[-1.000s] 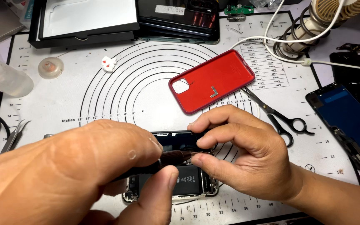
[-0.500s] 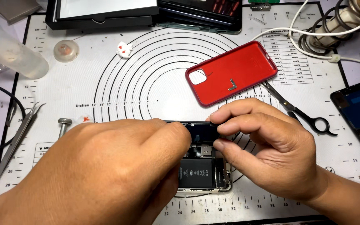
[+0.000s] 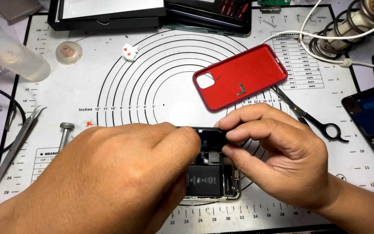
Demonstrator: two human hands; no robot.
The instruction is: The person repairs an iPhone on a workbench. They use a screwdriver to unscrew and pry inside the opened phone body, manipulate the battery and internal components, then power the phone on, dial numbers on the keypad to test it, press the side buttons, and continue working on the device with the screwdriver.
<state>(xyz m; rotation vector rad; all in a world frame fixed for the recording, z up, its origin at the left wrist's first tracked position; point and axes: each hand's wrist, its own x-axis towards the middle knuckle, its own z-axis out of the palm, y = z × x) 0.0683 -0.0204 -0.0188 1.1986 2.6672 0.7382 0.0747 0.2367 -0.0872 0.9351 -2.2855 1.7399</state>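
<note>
While both hands work over the opened phone (image 3: 211,173), I see that it lies flat on the white measuring mat (image 3: 152,86), near the mat's lower edge and just below the printed concentric rings. Its back is open upward, showing a black battery and small internal parts. My left hand (image 3: 109,182) covers the phone's left side, palm down, with fingertips pressed together at the phone's upper edge; whether they pinch a part there I cannot tell, since the hand hides the contact point. My right hand (image 3: 282,160) approaches from the right, thumb and fingers closed on the dark upper section of the phone, gripping it by the top and the right edge. Beyond the hands, a red phone case (image 3: 241,76) lies tilted on the mat with a small metal piece resting on it. Black-handled scissors (image 3: 312,119) lie just beside the case's lower right corner. Tweezers (image 3: 14,149) and a metal-capped tool (image 3: 66,132) rest at the mat's left edge. A clear plastic bottle (image 3: 9,54) lies on its side at upper left, and a detached screen (image 3: 371,117) sits at far right.
</note>
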